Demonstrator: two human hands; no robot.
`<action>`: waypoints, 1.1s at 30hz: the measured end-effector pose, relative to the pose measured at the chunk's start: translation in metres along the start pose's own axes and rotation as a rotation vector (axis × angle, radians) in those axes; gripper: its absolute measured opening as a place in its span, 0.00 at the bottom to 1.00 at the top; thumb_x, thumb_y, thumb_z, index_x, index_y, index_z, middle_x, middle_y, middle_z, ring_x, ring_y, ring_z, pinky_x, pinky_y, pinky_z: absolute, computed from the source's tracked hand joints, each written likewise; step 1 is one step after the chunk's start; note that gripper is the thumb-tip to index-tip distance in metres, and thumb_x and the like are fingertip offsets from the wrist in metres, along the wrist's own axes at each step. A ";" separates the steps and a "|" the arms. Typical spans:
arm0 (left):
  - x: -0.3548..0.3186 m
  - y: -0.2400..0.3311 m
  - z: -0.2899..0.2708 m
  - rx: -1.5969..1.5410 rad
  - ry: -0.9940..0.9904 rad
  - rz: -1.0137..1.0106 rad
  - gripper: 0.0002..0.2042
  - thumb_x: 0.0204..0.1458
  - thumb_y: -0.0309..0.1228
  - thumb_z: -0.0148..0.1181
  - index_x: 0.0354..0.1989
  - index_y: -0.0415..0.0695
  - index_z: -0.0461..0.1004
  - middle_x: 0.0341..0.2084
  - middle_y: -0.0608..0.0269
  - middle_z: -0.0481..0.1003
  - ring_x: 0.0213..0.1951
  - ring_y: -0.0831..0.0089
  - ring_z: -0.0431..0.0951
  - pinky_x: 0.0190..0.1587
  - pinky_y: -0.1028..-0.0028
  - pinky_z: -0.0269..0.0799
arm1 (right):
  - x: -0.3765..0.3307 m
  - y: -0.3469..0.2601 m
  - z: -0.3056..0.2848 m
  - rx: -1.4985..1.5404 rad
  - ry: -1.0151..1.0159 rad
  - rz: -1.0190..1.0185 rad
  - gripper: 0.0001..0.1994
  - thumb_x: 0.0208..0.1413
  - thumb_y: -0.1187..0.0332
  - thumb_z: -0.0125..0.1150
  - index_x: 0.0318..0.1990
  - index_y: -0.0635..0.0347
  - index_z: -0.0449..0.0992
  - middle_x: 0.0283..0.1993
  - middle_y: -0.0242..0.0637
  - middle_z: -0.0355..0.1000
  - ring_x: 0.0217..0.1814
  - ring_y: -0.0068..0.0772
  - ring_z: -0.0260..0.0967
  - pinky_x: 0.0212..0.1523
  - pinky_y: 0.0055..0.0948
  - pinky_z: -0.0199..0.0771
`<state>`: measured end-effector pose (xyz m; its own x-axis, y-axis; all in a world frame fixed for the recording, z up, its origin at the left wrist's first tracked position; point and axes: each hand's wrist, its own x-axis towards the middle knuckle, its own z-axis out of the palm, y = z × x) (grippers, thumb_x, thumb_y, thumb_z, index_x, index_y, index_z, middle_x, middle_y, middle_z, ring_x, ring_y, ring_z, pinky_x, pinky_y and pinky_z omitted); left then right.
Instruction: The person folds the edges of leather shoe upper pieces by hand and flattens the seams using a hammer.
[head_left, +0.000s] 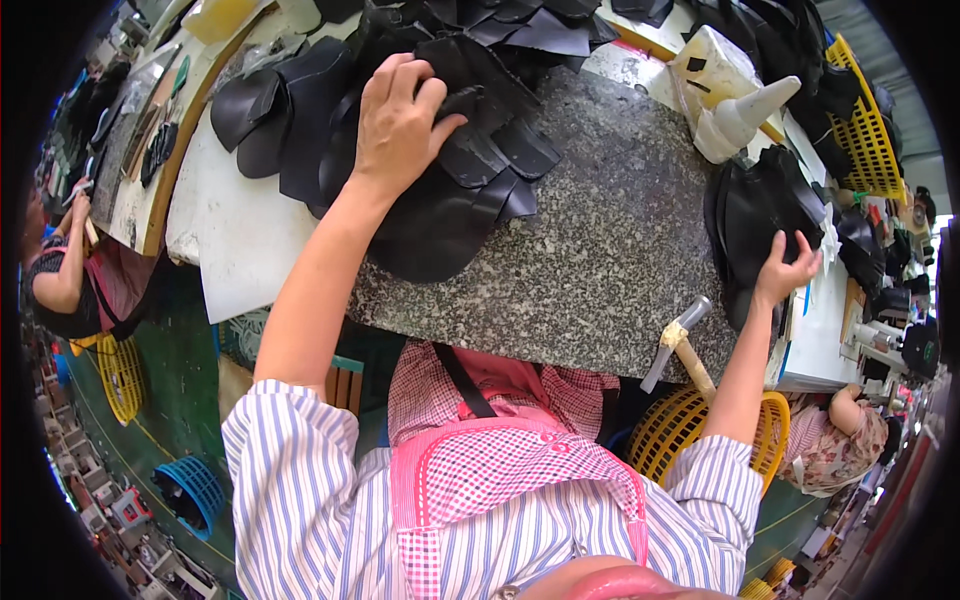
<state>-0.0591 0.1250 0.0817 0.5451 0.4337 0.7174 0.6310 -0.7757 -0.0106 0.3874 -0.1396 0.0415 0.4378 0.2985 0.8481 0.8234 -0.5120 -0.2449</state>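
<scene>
The left hand (402, 118) bends over black pieces (430, 235) piled on the speckled tabletop (600, 220); I cannot tell if it grips one; the right hand (785, 270), fingers apart, is at another black stack (762, 195); the step seems sorting; next probably calls for separating one piece.

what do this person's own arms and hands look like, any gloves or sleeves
The left hand and right hand are ungloved, and both forearms are bare. The left sleeve and right sleeve are white with blue stripes, loose and wide at the opening.
</scene>
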 end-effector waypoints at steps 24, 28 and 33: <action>-0.095 0.136 -0.051 -0.760 -0.535 0.197 0.20 0.36 0.28 0.63 0.42 0.42 0.72 0.45 0.57 0.69 0.46 0.59 0.69 0.46 0.65 0.69 | -0.101 -0.102 -0.168 0.149 -0.875 0.003 0.21 0.42 0.68 0.65 0.46 0.59 0.71 0.43 0.39 0.68 0.48 0.40 0.61 0.49 0.33 0.62; -0.092 0.133 -0.050 -0.767 -0.552 0.192 0.20 0.36 0.27 0.64 0.43 0.45 0.72 0.45 0.57 0.69 0.45 0.59 0.69 0.46 0.66 0.70 | -0.104 -0.103 -0.159 0.074 -0.820 -0.086 0.19 0.42 0.71 0.63 0.46 0.59 0.71 0.39 0.39 0.67 0.44 0.42 0.61 0.47 0.34 0.61; -0.077 0.142 -0.049 -0.796 -0.468 -0.158 0.07 0.49 0.28 0.54 0.36 0.41 0.71 0.21 0.55 0.72 0.28 0.61 0.74 0.31 0.67 0.70 | -0.095 -0.110 -0.156 0.328 -0.909 0.152 0.10 0.48 0.75 0.58 0.39 0.63 0.70 0.37 0.36 0.67 0.37 0.32 0.64 0.39 0.28 0.65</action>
<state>-0.0383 -0.0413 0.0587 0.7611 0.5671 0.3147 0.2474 -0.7024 0.6674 0.1986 -0.2373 0.0612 0.5453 0.8257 0.1447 0.7346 -0.3875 -0.5570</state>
